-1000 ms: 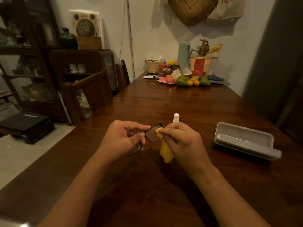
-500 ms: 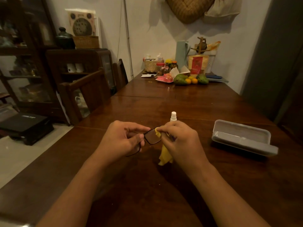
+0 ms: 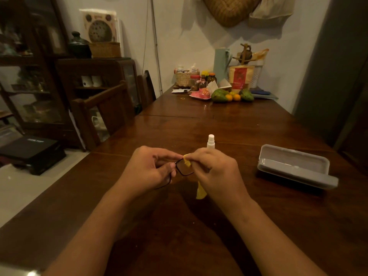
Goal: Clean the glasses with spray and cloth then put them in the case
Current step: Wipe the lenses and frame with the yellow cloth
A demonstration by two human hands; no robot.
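Observation:
My left hand (image 3: 148, 169) grips the black-framed glasses (image 3: 184, 169) by the frame, a little above the table. One dark lens shows between my hands; the other is hidden under my left fingers. My right hand (image 3: 218, 172) pinches a yellow cloth (image 3: 187, 161) against the top edge of that lens, and the cloth's tail (image 3: 200, 192) hangs below the hand. A small white spray bottle (image 3: 210, 141) stands upright just behind my right hand. The grey glasses case (image 3: 294, 166) lies open on the table to the right.
The long dark wooden table (image 3: 199, 236) runs away from me. At its far end are fruit (image 3: 220, 95), jars, a woven basket (image 3: 186, 78) and a pale green jug (image 3: 221, 61). Wooden chairs (image 3: 107, 108) and a cabinet stand on the left.
My right hand has slid the cloth from the lens's right side up to its top edge near my left fingers. The glasses have stayed in my left hand.

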